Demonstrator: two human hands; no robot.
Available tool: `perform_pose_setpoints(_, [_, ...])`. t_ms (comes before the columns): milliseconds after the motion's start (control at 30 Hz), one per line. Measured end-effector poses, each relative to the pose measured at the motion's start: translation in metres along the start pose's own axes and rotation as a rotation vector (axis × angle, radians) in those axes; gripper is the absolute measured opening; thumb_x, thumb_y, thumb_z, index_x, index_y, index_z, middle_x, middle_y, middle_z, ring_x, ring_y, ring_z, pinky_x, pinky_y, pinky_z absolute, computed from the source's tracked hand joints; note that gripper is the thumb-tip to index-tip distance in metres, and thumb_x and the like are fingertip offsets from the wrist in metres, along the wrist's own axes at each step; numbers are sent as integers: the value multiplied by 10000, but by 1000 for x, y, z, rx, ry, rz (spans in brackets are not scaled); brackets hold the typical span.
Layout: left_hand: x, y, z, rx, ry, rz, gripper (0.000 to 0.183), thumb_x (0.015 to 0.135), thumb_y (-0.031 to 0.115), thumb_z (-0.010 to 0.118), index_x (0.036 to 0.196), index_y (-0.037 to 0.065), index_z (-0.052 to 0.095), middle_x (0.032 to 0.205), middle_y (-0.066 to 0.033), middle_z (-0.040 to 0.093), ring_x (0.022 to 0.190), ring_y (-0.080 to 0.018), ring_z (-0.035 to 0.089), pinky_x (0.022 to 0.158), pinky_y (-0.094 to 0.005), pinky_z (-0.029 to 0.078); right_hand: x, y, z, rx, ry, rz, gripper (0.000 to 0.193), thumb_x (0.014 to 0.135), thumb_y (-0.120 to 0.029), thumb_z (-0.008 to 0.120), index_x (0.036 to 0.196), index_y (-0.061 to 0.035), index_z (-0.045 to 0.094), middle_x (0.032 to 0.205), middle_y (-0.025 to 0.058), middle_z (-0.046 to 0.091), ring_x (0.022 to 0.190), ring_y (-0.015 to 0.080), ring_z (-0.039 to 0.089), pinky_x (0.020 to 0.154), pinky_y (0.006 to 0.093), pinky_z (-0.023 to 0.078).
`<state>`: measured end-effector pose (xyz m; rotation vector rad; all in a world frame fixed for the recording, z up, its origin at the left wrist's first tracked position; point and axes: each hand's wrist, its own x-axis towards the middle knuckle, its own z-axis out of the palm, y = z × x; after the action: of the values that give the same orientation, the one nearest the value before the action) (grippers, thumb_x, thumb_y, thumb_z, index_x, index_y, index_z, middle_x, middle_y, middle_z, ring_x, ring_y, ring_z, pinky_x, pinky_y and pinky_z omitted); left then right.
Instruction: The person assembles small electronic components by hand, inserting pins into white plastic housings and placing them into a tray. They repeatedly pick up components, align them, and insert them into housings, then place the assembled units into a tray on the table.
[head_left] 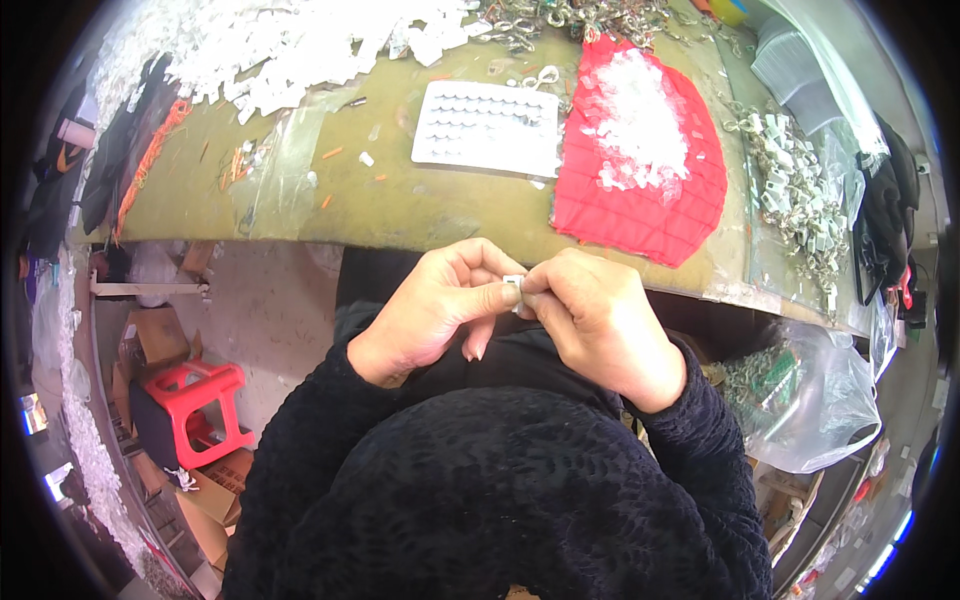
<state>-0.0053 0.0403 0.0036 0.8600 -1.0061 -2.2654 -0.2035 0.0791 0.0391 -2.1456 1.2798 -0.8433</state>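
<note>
My left hand (443, 308) and my right hand (598, 312) meet over my lap, just off the table's front edge. Between their fingertips is a small white plastic piece (514, 284), pinched from both sides. The fingers cover most of it, so its full shape cannot be made out. On the table beyond, a white sheet with rows of small dark-edged marks (487, 127) lies flat. To its right, a red cloth (640, 222) carries a heap of clear, whitish small pieces (640, 120).
A large pile of white pieces (270, 50) covers the table's far left. Cords with white tags (790, 190) lie at the right edge. Orange string (150, 165) lies at left. A red stool (200, 405) stands on the floor at left; a clear plastic bag (810, 400) hangs at right.
</note>
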Motion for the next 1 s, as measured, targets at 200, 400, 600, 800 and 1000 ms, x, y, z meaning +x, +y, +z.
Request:
perform_pose_setpoints(200, [19,20,24,76,44,-20,234,948,115,635,1123,-7,538,819,-103,680,425,-102,520,375,-213,392,-2,-1,-10,-80,133,93,210,824,-83,710,983,-23,587,837,155,609,760,345,640,639,414,510])
perform_pose_setpoints(400, [69,86,12,843,256,618,129,915,130,625,1014,58,665,861,-46,683,529,-110,576,461,-244,442,-5,40,-123,-666,637,438,392,865,-88,694,1232,4,593,1059,173,660,943,268,659,841,370,515])
perform_pose_setpoints(600, [145,93,10,1807,285,758,193,809,194,681,976,97,674,868,-100,648,887,-286,649,742,-399,519,-32,63,-133,-693,669,268,431,879,-96,691,1279,11,570,1208,194,625,1147,314,596,984,400,455])
perform_pose_setpoints(800, [182,82,4,1998,293,827,134,852,207,633,914,93,667,854,-114,657,876,-303,651,750,-412,522,-17,64,-86,-519,533,127,294,845,-96,704,1117,-19,622,1055,174,647,999,329,609,874,413,473])
perform_pose_setpoints(1000, [155,114,16,1775,260,862,99,862,131,626,914,51,652,855,-119,657,810,-297,652,705,-383,518,1,49,-85,-371,533,-81,400,796,-10,734,1181,-36,629,1120,150,672,1077,317,625,937,390,478])
